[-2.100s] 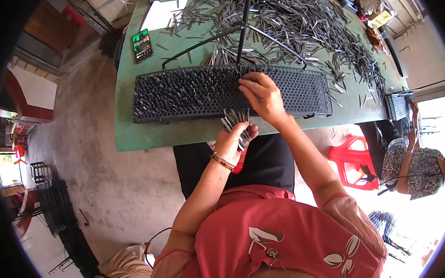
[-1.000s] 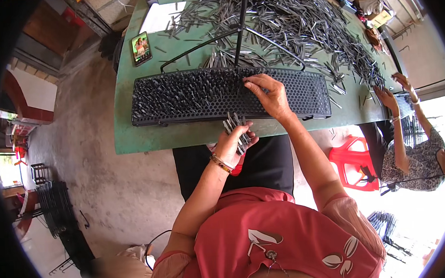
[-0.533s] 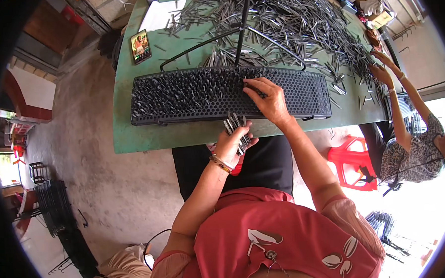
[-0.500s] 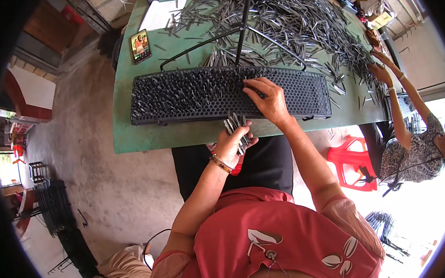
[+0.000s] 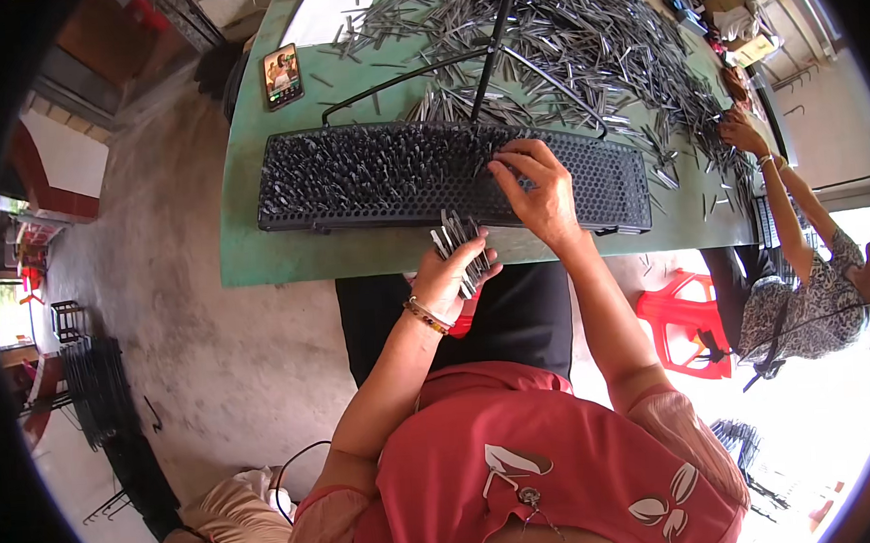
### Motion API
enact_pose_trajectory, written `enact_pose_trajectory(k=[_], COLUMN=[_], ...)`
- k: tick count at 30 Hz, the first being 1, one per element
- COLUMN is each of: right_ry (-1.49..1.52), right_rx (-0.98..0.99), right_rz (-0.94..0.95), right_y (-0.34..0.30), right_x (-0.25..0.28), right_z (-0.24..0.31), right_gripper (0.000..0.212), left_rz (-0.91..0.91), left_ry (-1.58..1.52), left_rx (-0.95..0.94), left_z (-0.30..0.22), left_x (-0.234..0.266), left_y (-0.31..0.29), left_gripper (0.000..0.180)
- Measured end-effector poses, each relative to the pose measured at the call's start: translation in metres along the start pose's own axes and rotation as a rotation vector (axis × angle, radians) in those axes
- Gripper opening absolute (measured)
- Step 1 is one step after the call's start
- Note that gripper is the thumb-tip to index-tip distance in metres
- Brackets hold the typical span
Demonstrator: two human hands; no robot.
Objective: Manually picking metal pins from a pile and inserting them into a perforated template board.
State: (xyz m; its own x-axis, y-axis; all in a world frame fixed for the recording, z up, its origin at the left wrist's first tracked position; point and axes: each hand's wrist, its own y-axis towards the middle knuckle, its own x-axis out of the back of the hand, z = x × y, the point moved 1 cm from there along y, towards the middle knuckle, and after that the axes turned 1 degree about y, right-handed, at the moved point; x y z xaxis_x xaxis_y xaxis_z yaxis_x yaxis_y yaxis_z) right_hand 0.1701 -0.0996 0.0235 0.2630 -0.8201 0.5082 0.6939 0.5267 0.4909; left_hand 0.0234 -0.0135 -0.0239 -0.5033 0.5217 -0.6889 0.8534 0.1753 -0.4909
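A long black perforated tray [image 5: 606, 182] lies along the near edge of the green table. Its left and middle holes are filled with thin dark metal strips [image 5: 353, 176] standing on end; bare holes show toward the right. My left hand [image 5: 447, 274] is closed round a bundle of the same metal strips [image 5: 465, 256], just in front of the tray. Over the tray, where the filled part meets the bare holes, my right hand [image 5: 540, 189] has its thumb and fingertips bent together. Whatever they pinch is too small to make out.
Loose metal strips [image 5: 581, 47] are heaped across the green table [image 5: 247, 192]. A black metal frame [image 5: 489, 70] rises behind the tray. At the left lie a phone [image 5: 282, 76] and white paper [image 5: 327, 16]. On the right, a co-worker's hands [image 5: 742, 132] touch the heap; a red stool [image 5: 685, 324] stands nearby.
My right hand has shifted slightly right and lifted a little from the tray's holes. My left hand keeps its bundle. The view has tilted slightly, and the co-worker's hands have drawn closer together.
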Motion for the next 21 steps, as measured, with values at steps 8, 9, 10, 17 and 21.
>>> enact_pose_trajectory(k=[8,9,10,17,21], right_ry=[0.412,0.455,0.456,0.331,0.199], right_rx=[-0.491,-0.515,-0.513,-0.322,-0.174], right_rz=[0.492,0.480,0.482,0.033,-0.058], right_y=[-0.018,-0.019,-0.016,0.006,0.007], right_x=[-0.003,-0.004,-0.004,-0.027,-0.042], right_z=[0.009,0.004,0.006,0.004,0.004], right_gripper=[0.018,0.018,0.018,0.021,0.019], left_rz=[0.017,0.000,-0.019,-0.084,-0.034], left_ry=[0.122,0.089,0.055,-0.074,-0.073], left_rx=[-0.065,-0.067,-0.070,0.027,0.038], left_z=[-0.007,-0.007,-0.007,-0.004,0.001], left_x=[0.001,0.000,0.000,0.007,0.008], left_y=[0.000,-0.001,-0.002,0.001,0.001], left_gripper=[0.017,0.017,0.017,0.015,0.018])
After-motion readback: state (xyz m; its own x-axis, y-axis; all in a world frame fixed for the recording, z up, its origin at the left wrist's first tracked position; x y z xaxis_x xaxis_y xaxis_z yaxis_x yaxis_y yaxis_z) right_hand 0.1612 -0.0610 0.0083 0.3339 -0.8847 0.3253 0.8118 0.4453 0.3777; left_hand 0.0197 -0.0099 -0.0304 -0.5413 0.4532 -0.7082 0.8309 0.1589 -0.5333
